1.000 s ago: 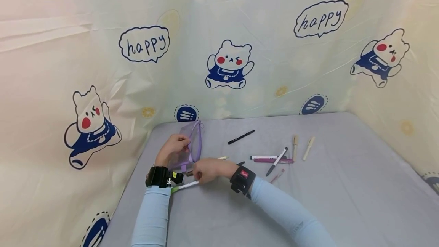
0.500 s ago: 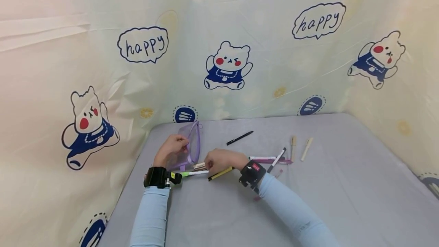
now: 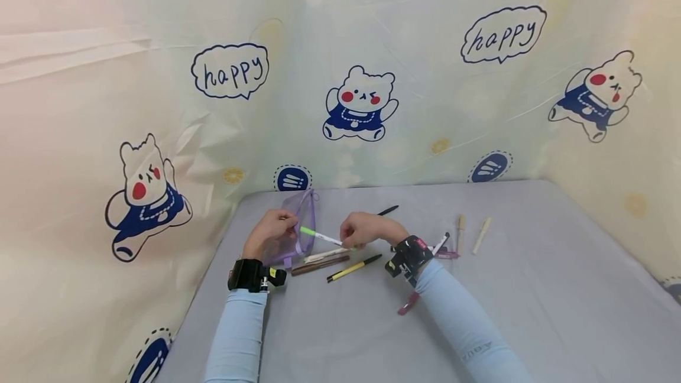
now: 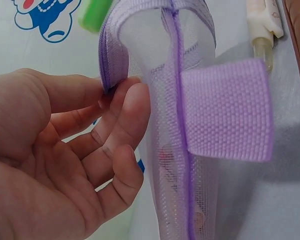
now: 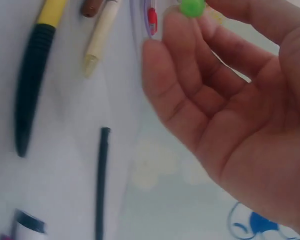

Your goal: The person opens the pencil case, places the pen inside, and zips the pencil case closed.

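My left hand (image 3: 272,228) pinches the zipper edge of a purple mesh pencil pouch (image 3: 301,203), holding its mouth apart at the table's left. In the left wrist view a lilac fabric tab (image 4: 227,110) sticks out from the pouch's seam, and small reddish shapes show faintly through the mesh. My right hand (image 3: 367,229) pinches a white marker with a green cap (image 3: 326,237) near its far end. The green cap points left, right by the pouch's opening. Below the marker lie cream pens (image 3: 321,256), a brown pen (image 3: 319,266) and a yellow and black pen (image 3: 353,269).
A black pen (image 3: 389,210) lies behind my right hand. Farther right are a beige pen (image 3: 460,234), a cream pen (image 3: 482,236) and a purple-pink pen (image 3: 447,255). Another pink pen (image 3: 407,305) lies by the right forearm. A printed cloth (image 3: 415,152) hangs behind the table.
My right hand has lifted the green-capped marker off the table and swung its cap up to the pouch's mouth. The brown, cream and yellow pens are now uncovered. My left hand stays at the pouch.
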Available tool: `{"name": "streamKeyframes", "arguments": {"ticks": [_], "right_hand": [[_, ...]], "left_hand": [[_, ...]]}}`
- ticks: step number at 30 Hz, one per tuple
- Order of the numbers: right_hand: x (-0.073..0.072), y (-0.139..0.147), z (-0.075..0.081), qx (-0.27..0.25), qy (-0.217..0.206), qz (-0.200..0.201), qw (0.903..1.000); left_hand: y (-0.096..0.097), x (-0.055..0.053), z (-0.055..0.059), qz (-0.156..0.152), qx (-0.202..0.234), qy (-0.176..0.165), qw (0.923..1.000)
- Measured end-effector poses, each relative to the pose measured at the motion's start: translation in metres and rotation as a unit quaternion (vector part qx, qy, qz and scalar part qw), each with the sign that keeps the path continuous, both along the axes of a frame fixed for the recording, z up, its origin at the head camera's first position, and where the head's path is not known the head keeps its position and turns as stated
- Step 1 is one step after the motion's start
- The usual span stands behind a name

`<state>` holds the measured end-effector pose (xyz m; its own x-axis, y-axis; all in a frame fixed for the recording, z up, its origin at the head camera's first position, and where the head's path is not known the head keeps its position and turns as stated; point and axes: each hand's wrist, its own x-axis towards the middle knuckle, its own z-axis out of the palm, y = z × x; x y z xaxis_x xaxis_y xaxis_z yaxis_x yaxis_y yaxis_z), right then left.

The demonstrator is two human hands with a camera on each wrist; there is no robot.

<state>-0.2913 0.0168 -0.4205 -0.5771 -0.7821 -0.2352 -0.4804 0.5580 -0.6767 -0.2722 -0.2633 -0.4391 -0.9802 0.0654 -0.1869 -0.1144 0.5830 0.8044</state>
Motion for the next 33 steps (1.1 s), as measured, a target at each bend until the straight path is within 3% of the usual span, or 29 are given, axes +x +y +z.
{"name": "streamKeyframes", "arguments": {"ticks": [4, 10, 19, 33], "right_hand": [[-0.007, 0.001, -0.01, -0.046, -0.053, -0.047, 0.9965], [-0.015, -0.002, -0.021, -0.096, -0.116, -0.109, 0.9826], [-0.02, -0.007, -0.034, -0.173, -0.217, -0.166, 0.9464], [-0.019, -0.033, -0.044, -0.2, -0.269, -0.199, 0.9211]], "left_hand": [[0.001, 0.001, 0.0, 0.003, 0.006, -0.002, 1.0], [0.002, -0.002, 0.002, 0.015, -0.004, -0.003, 0.9999], [0.001, -0.002, 0.004, 0.012, -0.006, 0.001, 0.9999], [0.001, -0.001, 0.001, 0.02, -0.004, -0.007, 0.9998]]}}
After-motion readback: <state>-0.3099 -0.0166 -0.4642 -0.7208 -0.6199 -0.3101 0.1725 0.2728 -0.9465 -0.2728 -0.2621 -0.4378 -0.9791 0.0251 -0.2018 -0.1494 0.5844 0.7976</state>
